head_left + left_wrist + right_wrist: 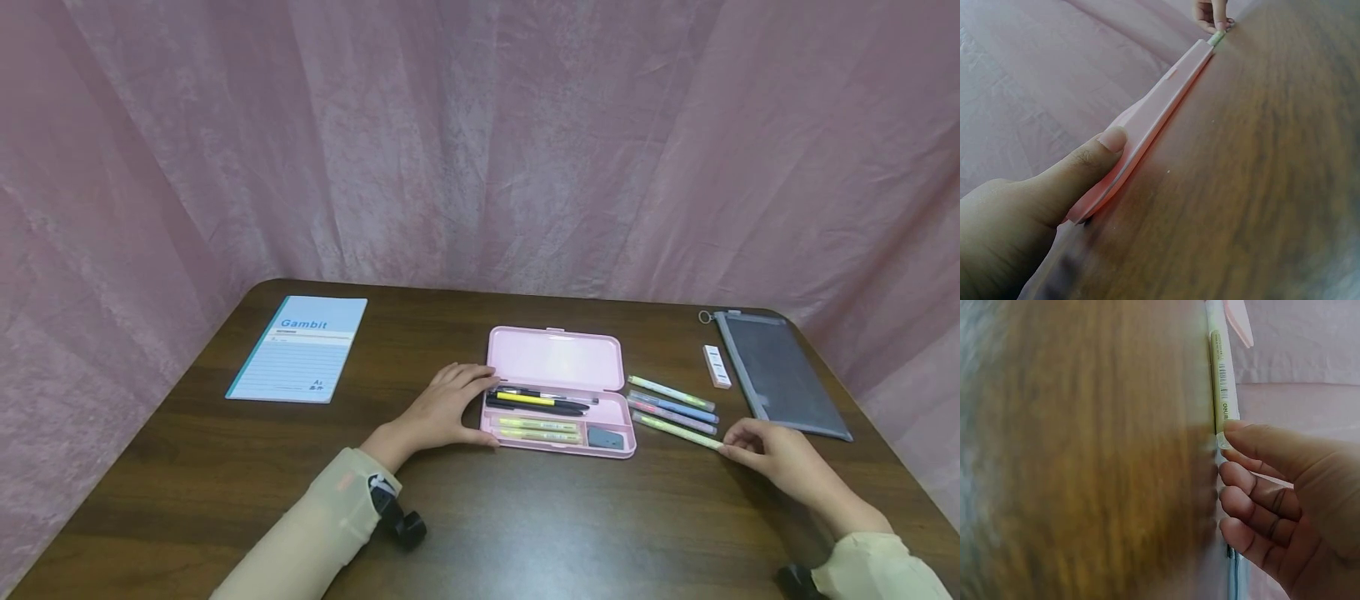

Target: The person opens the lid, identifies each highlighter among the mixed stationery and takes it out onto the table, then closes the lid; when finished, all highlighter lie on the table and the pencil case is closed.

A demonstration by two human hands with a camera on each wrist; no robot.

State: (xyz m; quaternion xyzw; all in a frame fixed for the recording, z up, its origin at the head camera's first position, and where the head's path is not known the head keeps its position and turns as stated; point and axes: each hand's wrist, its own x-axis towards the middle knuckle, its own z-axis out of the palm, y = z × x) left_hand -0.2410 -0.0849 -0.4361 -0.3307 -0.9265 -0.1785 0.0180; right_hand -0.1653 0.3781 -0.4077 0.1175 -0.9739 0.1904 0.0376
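An open pink pencil case (555, 358) lies on the table with its lid folded back. Inside are dark pens, a black-and-yellow pen (536, 400), two pale yellow highlighters (538, 430) and a grey eraser (605, 438). My left hand (442, 408) holds the case's left end, its thumb along the near wall, as the left wrist view also shows. Right of the case, my right hand (776, 462) pinches the near end of a light green highlighter (675, 430) between thumb and index finger. Beside that highlighter lie a purple one (673, 414), a blue one (678, 407) and another green one (670, 392).
A light blue notebook (300, 350) lies at the left. To the right are a small white-and-pink box (717, 367) and a grey zip pouch (783, 375) near the table's edge. A pink curtain (480, 150) hangs behind the table (420, 525).
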